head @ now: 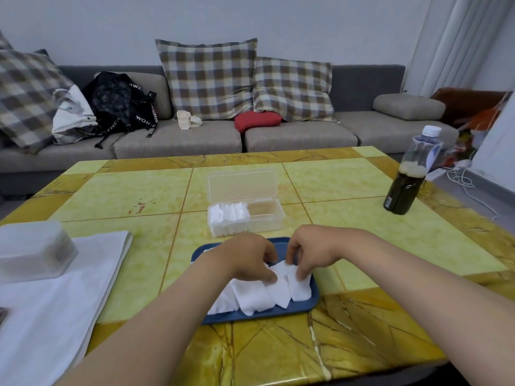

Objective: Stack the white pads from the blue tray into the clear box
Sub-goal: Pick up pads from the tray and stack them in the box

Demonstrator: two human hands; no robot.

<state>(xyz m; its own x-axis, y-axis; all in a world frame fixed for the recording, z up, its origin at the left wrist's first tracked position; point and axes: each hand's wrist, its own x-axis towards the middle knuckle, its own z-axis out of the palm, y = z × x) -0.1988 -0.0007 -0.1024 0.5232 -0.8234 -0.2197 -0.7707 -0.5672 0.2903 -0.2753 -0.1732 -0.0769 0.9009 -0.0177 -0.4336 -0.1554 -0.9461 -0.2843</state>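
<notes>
Two bare forearms reach in from the near edge of a yellow-green tiled table (pixel 133 190) with marbled amber borders. Both hands meet over a shallow dark-blue plastic tray (pixel 314 300) just in front of the person.

In the tray lies a heap of soft, rectangular white pads (pixel 252 298). They overlap like fanned tiles, with their long axes running roughly near to far and their short edges towards the viewer.

The left hand (pixel 246 260) curls over the top of the heap, its thumb pressing a pad down. The right hand (pixel 312 253) pinches the far edge of a pad between thumb and fingers. It looks as if the hands are separating or squaring a few pads so they lift out together.

To the near left lies a folded white cloth (pixel 69 296), with a frosted plastic container (pixel 33 249) resting on it.

Just beyond the tray sits a clear rectangular plastic box (pixel 274 220), its long axis running left to right. Its hinged lid (pixel 242 185) stands open on the far side, which leaves the near side free for loading. The left half of the box is packed with pads standing on edge in a row along its length. The right half is empty.

Farther right stands a dark drink bottle (pixel 408 179). Beyond the table is a grey sofa (pixel 178 140) with checked cushions.
</notes>
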